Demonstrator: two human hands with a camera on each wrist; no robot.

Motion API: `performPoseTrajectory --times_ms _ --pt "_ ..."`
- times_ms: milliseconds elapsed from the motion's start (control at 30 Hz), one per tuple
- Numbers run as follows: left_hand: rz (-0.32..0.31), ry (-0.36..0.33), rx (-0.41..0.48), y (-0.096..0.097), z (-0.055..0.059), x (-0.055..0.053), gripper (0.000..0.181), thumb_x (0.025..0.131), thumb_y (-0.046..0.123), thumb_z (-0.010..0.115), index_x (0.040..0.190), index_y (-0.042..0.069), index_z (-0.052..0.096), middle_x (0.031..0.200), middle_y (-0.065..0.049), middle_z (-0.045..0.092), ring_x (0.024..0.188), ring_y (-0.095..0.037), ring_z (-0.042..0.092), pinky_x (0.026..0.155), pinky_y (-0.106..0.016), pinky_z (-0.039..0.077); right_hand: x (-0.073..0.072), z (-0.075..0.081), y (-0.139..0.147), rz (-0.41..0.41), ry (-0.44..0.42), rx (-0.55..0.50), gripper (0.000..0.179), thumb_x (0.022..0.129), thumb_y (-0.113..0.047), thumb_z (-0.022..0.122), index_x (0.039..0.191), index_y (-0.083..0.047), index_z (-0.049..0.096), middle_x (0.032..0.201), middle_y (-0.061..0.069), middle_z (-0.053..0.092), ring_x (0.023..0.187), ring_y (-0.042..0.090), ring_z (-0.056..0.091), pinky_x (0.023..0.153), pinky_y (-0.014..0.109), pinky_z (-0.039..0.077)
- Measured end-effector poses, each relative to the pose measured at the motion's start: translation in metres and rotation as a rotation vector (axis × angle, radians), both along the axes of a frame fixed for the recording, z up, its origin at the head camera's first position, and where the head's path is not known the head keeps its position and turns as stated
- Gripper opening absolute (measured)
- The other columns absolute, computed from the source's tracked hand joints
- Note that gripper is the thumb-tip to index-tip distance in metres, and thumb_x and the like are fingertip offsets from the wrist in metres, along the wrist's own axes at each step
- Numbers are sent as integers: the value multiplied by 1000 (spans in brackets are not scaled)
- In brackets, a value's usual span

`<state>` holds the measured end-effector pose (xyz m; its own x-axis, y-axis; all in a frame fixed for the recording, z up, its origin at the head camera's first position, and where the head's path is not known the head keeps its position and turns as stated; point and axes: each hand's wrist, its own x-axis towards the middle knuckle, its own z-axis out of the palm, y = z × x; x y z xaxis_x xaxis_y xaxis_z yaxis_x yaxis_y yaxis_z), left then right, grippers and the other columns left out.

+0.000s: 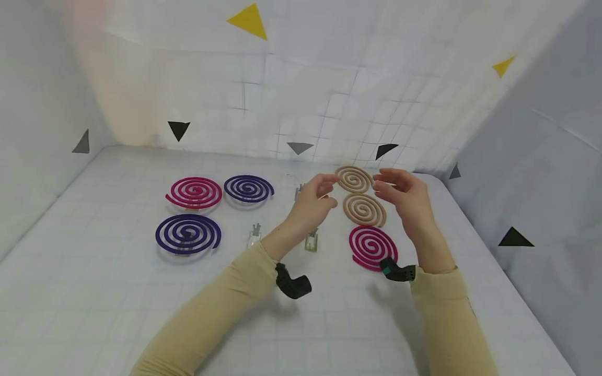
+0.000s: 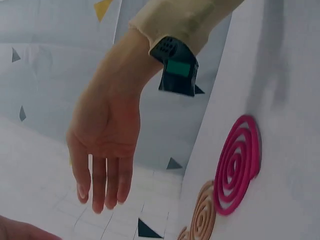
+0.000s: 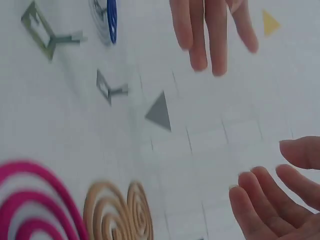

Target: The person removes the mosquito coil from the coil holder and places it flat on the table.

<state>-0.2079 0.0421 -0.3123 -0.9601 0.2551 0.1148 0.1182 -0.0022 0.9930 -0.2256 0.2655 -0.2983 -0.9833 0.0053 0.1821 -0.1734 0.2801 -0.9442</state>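
Both hands hover over the table with nothing in them. My left hand [image 1: 314,203] is raised over the middle, fingers loosely bent. To its right, my right hand [image 1: 408,201] hangs beside the mosquito coils, fingers loosely bent towards the left hand; the left wrist view shows the right hand's palm [image 2: 107,125] with relaxed fingers. Nearest the right hand are a tan mosquito coil [image 1: 364,209], another tan coil [image 1: 354,179] behind it and a pink coil [image 1: 372,247] in front. Metal coil stands [image 1: 311,241] stand around the left hand, which partly hides one of them.
On the left, a pink coil [image 1: 195,191], a dark blue coil [image 1: 248,189] and another dark blue coil [image 1: 188,233] sit raised on stands. Another bare stand [image 1: 254,235] is left of the left forearm. White walls with triangle markers enclose the table's back and sides.
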Motion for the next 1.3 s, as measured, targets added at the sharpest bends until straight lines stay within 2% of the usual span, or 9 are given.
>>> performPoseTrajectory --times_ms 67,167,367,567,700,900,1033,1133,1300 --pt "40 -2 -11 -13 2 -5 51 90 -6 54 139 7 52 149 -9 50 141 -28 43 117 -35 36 -1 3 -13 18 12 -41 42 94 -16 69 133 -4 57 114 2 67 98 10 66 84 16 56" --pt "125 3 -20 -35 6 -12 52 89 -6 55 139 7 53 148 -9 52 140 -27 44 117 -35 36 -5 7 -36 39 10 -43 43 95 -16 69 134 -6 57 119 5 66 101 13 66 85 18 56" --pt "279 -23 -9 -88 13 -22 51 92 -4 55 142 8 51 151 -11 49 141 -26 44 115 -38 39 -14 14 -85 55 -42 -103 48 95 -14 68 140 -8 52 135 13 59 111 19 64 97 31 54" --pt "362 -64 45 -139 21 -28 51 96 0 52 146 8 44 155 -11 43 143 -23 40 118 -37 34 -25 14 -124 57 -82 -187 52 94 -10 69 142 -8 50 138 11 57 110 21 63 99 34 54" --pt "409 -91 72 -163 24 -32 51 96 2 53 146 7 44 156 -11 43 144 -22 40 118 -34 34 -30 16 -144 73 -70 -221 49 94 -9 68 140 -9 52 137 11 57 110 22 63 99 34 53" --pt "414 -130 67 -174 18 -36 53 96 2 51 149 3 40 158 -15 39 147 -23 36 118 -33 34 -34 13 -173 41 -72 -270 47 91 -8 71 136 -10 57 136 9 57 111 23 63 98 33 53" --pt "376 -142 51 -170 9 -44 54 96 3 51 149 2 39 158 -16 37 146 -24 37 120 -35 32 -38 -5 -184 18 -87 -290 46 90 -6 72 134 -8 57 136 10 57 112 25 63 98 34 53" --pt "351 -153 25 -167 7 -47 53 98 4 50 149 3 38 159 -15 37 145 -26 38 121 -36 30 -40 -19 -190 15 -125 -276 48 90 -7 72 135 -8 57 137 10 57 113 25 63 98 34 53" --pt "348 -169 -3 -168 4 -50 52 98 5 49 149 4 39 160 -15 35 145 -27 37 122 -37 28 -40 -30 -198 31 -161 -250 47 90 -9 72 135 -8 58 137 11 56 117 25 61 102 36 50"
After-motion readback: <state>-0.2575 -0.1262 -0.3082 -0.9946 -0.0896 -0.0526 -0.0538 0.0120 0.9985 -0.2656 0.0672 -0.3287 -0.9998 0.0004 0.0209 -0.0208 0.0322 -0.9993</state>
